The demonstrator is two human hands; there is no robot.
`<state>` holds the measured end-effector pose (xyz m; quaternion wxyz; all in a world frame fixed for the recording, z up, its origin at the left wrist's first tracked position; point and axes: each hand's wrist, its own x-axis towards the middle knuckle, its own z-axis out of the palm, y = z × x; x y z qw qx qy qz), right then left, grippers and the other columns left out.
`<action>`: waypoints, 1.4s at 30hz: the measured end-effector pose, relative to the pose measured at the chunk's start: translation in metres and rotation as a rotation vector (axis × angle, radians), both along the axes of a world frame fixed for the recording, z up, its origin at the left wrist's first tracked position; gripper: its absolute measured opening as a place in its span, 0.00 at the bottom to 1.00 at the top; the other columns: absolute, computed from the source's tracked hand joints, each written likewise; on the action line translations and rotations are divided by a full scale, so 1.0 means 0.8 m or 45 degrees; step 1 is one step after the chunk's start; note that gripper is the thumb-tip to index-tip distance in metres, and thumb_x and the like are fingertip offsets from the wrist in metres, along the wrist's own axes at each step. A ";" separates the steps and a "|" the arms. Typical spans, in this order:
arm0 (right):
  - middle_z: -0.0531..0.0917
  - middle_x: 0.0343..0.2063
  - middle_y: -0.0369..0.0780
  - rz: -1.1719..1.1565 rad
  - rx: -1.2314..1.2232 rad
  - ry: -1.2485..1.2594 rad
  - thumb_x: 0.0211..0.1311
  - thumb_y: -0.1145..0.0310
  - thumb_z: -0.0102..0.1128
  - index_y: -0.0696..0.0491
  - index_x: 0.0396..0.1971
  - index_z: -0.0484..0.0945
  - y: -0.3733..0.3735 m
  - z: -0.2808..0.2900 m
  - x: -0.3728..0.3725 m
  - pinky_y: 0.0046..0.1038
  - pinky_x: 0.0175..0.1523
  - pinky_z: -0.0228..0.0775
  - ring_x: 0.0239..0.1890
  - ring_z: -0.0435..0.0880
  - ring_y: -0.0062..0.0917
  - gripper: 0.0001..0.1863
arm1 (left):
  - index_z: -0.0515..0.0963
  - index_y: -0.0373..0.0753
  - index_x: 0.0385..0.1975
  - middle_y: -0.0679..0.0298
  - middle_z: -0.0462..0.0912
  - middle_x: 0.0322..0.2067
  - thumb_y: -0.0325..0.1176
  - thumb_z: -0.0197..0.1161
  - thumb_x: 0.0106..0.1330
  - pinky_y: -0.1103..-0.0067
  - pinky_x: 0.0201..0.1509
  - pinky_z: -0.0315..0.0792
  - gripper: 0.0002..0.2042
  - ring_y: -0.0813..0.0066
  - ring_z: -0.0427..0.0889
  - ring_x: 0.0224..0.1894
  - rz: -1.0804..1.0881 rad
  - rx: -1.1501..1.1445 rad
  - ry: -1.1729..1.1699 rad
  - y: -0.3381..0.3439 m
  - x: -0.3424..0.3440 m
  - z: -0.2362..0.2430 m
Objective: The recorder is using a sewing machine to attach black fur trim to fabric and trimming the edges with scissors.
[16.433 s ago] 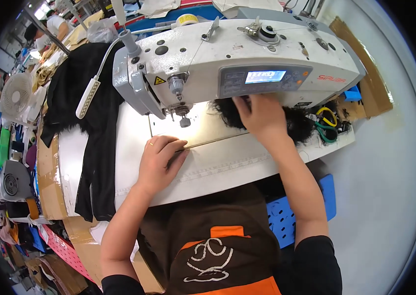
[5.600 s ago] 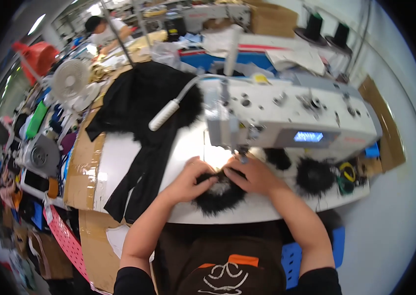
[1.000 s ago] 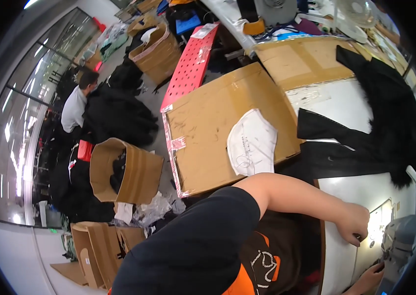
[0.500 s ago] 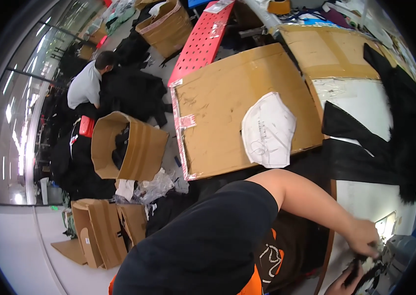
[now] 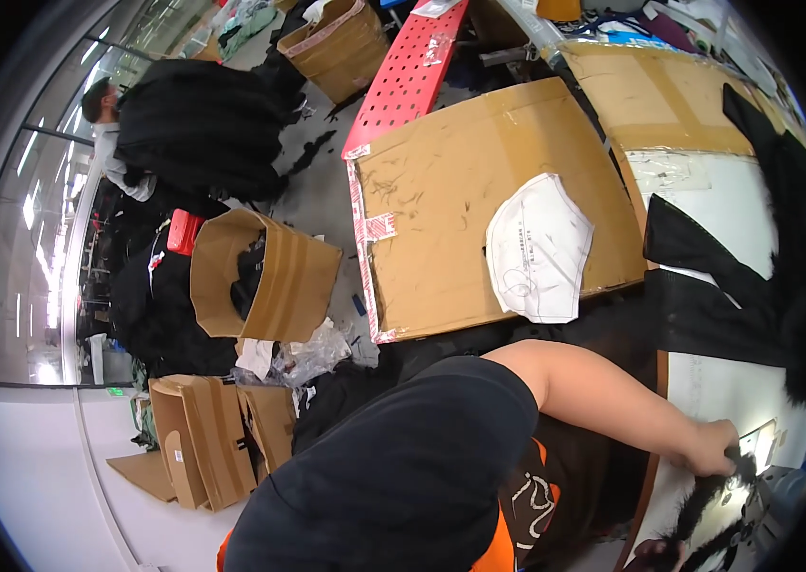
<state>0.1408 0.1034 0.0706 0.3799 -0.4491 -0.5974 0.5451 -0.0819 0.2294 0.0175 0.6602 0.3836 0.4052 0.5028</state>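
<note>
My left hand (image 5: 712, 449) is at the right side, at the end of my arm reaching across from the lower middle. Its fingers are closed on the end of a black furry strip (image 5: 703, 505), beside a lit machine (image 5: 773, 477) at the table's right edge. A pale patch shows between the dark furry parts. Low in the picture, my right hand (image 5: 649, 553) is in shadow next to the strip, its fingers mostly hidden. Black fabric pieces with furry edging (image 5: 722, 310) lie on the white tabletop (image 5: 698, 381) beyond my left hand.
A big cardboard sheet (image 5: 441, 210) bears a white pattern piece (image 5: 541, 253). Left of it stand an open carton (image 5: 298, 276) and folded cardboard boxes (image 5: 203, 439). A red perforated board (image 5: 403, 81) leans behind. At far left a person holds a large black garment bundle (image 5: 203, 129).
The person at far left has risen, lifting the black bundle. My left hand has moved slightly up, and more of the furry strip shows below it. My right hand has drawn lower. The view shifted slightly.
</note>
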 end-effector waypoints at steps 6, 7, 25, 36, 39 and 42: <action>0.84 0.33 0.49 -0.471 0.911 -1.105 0.63 0.64 0.62 0.60 0.39 0.84 0.070 -0.073 0.061 0.43 0.35 0.72 0.32 0.82 0.43 0.14 | 0.84 0.31 0.37 0.48 0.87 0.33 0.32 0.66 0.61 0.65 0.42 0.78 0.10 0.54 0.87 0.38 0.072 0.396 0.144 -0.008 -0.001 -0.004; 0.84 0.33 0.50 -0.504 1.023 -1.123 0.64 0.65 0.63 0.61 0.39 0.84 0.076 -0.075 0.057 0.45 0.35 0.73 0.32 0.82 0.45 0.13 | 0.84 0.32 0.35 0.47 0.87 0.33 0.32 0.65 0.60 0.64 0.42 0.78 0.09 0.51 0.86 0.38 0.138 0.608 0.242 -0.011 0.000 -0.006; 0.87 0.50 0.40 -0.780 0.135 -0.374 0.69 0.71 0.70 0.63 0.53 0.84 0.055 -0.064 -0.030 0.25 0.57 0.74 0.49 0.82 0.20 0.17 | 0.68 0.32 0.69 0.55 0.85 0.51 0.41 0.58 0.78 0.73 0.58 0.76 0.26 0.69 0.83 0.53 -0.419 0.365 0.105 -0.029 -0.027 0.023; 0.88 0.41 0.35 -0.708 0.044 0.081 0.74 0.68 0.66 0.61 0.48 0.84 0.055 -0.003 -0.077 0.20 0.51 0.73 0.43 0.82 0.15 0.12 | 0.81 0.29 0.53 0.70 0.83 0.33 0.32 0.60 0.78 0.86 0.40 0.73 0.13 0.88 0.76 0.33 -0.367 0.215 0.252 -0.011 -0.055 0.046; 0.89 0.38 0.36 -0.704 -0.016 0.112 0.74 0.67 0.66 0.62 0.44 0.85 0.054 -0.011 -0.067 0.20 0.50 0.73 0.41 0.82 0.15 0.12 | 0.81 0.28 0.49 0.70 0.83 0.33 0.30 0.60 0.78 0.86 0.41 0.73 0.10 0.88 0.76 0.34 -0.318 0.226 0.318 -0.005 -0.055 0.047; 0.89 0.36 0.36 -0.715 -0.006 0.112 0.74 0.66 0.66 0.62 0.44 0.85 0.057 -0.010 -0.062 0.19 0.48 0.73 0.39 0.83 0.15 0.12 | 0.81 0.29 0.49 0.69 0.84 0.32 0.28 0.61 0.77 0.85 0.42 0.73 0.09 0.88 0.76 0.35 -0.335 0.241 0.392 -0.008 -0.056 0.049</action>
